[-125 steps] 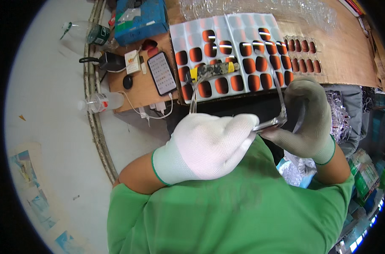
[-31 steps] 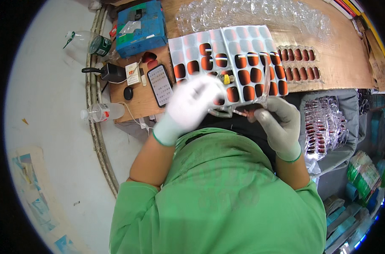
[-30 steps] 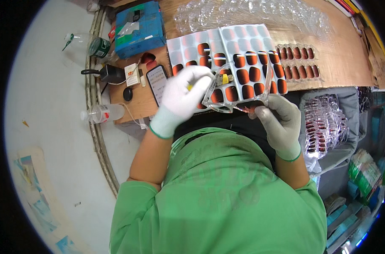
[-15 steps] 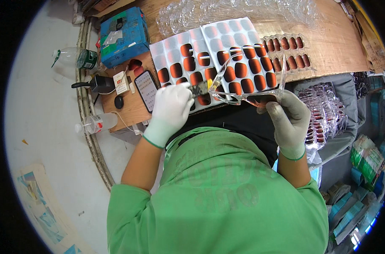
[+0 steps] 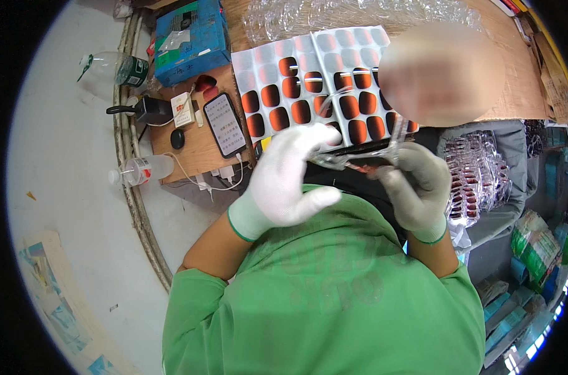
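A pair of clear-framed sunglasses (image 5: 384,154) is held over the near edge of the bench, its clear temples pointing away from me and a dark brown lens in the right side. My right hand (image 5: 418,187), in a greyish-white glove, pinches that right side between thumb and fingers. White-gloved, my left hand (image 5: 287,178) is beside the frame's left side, thumb and fingers apart; whether its fingertips touch the frame I cannot tell. A yellow-ended thing (image 5: 263,145) shows behind this hand, mostly hidden. Beyond the frame, a white sheet (image 5: 306,44) bears rows of red-brown gradient lenses (image 5: 301,112).
Clear frames (image 5: 359,15) are piled at the back. At left are a blue box (image 5: 193,44), a phone (image 5: 226,128), a small white box (image 5: 181,109) and plastic bottles (image 5: 148,170). A bin (image 5: 478,178) of lensed glasses stands at right. A blurred patch covers the upper right.
My left hand has opened and come nearer the frame; the yellow-ended tool it held is now mostly hidden behind it. My right hand has lowered the sunglasses slightly.
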A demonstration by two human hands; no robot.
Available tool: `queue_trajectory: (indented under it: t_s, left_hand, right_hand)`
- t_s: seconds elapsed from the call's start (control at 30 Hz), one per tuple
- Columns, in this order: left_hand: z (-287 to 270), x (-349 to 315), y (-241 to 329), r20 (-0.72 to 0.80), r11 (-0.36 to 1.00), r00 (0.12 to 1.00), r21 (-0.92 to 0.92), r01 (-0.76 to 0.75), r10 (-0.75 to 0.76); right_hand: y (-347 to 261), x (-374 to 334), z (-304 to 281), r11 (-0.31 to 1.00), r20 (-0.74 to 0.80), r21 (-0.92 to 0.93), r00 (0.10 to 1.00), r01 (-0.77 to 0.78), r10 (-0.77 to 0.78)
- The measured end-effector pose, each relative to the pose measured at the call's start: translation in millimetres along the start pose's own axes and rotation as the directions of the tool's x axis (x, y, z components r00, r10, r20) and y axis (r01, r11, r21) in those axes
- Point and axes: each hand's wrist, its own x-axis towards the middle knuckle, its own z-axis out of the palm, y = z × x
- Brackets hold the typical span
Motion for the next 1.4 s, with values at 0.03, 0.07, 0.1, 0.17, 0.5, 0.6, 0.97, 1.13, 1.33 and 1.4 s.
queue_trajectory:
  t_s: [0.03,0.07,0.1,0.17,0.5,0.6,0.97,1.13,1.33,1.4]
  left_hand:
    - [-1.2,5.8,4.6,0.148,0.997,0.989,-0.079,0.007,0.005]
    - [9.8,-0.6,6.6,0.081,1.0,0.996,0.015,-0.023,0.022]
    - [12.9,0.0,2.1,0.111,0.999,0.993,-0.03,-0.04,0.043]
    - [4.8,-0.4,14.9,0.21,0.979,0.974,-0.158,0.126,-0.091]
    - [12.0,-5.7,21.9,0.068,0.978,0.989,-0.159,0.138,-0.128]
    - [14.4,-8.8,22.6,0.06,0.994,0.993,-0.008,0.107,-0.106]
    - [12.3,-6.4,53.2,0.089,0.941,0.949,-0.132,0.312,-0.302]
    - [24.3,-9.7,62.0,0.112,0.948,0.961,-0.17,0.27,-0.254]
    - [25.0,-4.9,74.6,0.088,0.998,0.995,-0.041,0.042,-0.038]
    - [32.2,-6.2,79.9,0.002,0.997,0.999,0.06,-0.038,0.038]
  right_hand:
    - [-3.6,2.2,2.7,1.0,0.055,-0.009,0.998,0.009,-0.008]
    - [-5.8,4.2,5.4,1.0,0.073,0.025,0.997,0.005,-0.007]
    - [-7.9,6.2,6.8,0.998,0.091,0.059,0.996,0.001,-0.006]
    - [-12.3,7.8,6.4,0.991,0.124,0.12,0.991,-0.064,0.049]
    - [-7.1,6.4,2.9,0.958,0.178,0.1,0.952,-0.27,0.25]
    - [0.1,4.4,3.1,0.937,0.2,0.112,0.931,-0.331,0.305]
    - [-20.7,0.4,1.8,0.997,0.215,-0.081,0.976,-0.015,0.032]
    - [-29.0,-14.7,-12.9,0.958,0.224,-0.271,0.974,0.096,-0.034]
    - [-49.9,-32.3,-11.6,0.952,0.098,-0.287,0.992,0.103,-0.078]
    - [-52.0,-35.2,-12.9,0.953,0.082,-0.286,0.994,0.098,-0.078]
